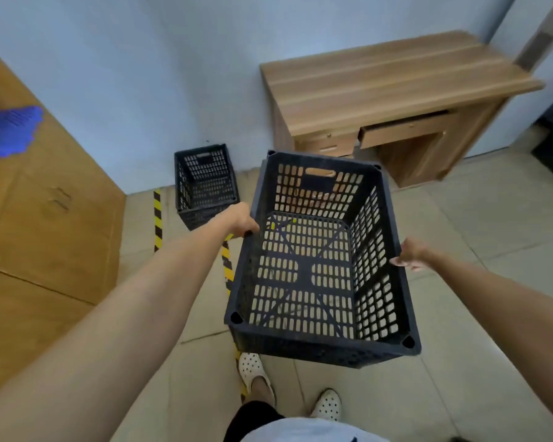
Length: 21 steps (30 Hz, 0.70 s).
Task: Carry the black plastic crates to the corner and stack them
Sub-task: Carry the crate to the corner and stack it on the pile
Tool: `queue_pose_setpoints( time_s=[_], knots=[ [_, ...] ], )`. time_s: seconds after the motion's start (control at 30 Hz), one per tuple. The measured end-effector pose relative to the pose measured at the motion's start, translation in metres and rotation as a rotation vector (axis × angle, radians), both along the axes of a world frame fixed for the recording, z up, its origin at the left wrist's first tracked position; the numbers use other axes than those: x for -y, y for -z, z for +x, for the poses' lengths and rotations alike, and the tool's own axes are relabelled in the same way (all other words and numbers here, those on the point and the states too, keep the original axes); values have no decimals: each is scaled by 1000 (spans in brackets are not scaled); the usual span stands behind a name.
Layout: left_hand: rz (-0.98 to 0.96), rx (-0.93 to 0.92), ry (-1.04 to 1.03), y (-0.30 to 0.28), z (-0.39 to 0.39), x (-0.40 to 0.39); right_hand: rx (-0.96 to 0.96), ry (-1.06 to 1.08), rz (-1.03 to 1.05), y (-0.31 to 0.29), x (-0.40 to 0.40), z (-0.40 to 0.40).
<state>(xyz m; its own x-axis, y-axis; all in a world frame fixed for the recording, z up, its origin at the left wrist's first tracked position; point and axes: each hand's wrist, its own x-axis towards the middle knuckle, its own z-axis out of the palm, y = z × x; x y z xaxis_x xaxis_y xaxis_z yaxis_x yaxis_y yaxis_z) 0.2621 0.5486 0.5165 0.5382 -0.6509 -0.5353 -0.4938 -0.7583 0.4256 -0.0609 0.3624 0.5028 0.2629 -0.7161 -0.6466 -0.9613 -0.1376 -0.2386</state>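
Note:
I hold a black perforated plastic crate (320, 266) off the floor in front of me, open side up and empty. My left hand (241, 221) grips its left rim and my right hand (409, 253) grips its right rim. A second black crate (205, 183) stands upright on the tiled floor ahead, against the pale blue wall near the corner, to the left of the held crate. It is empty too.
A large cardboard box (45, 199) fills the left side. A wooden desk (380, 100) with a partly open drawer stands at the back right against the wall. Yellow-black tape (157, 218) runs along the floor. My feet in white shoes (253, 371) are below the crate.

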Motion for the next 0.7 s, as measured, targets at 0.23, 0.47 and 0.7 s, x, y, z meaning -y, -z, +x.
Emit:
queue_pose_setpoints(
  time_s=[0.23,0.47,0.7],
  knots=[
    [40,30,-77,5,97,-50,-54,-173,-3,0,-15,118],
    [74,56,-161,4,199,-97,-33,-310,-12,4,-30,241],
    [103,67,-213,8,273,-119,35,-390,25,8,-30,328]
  ],
)
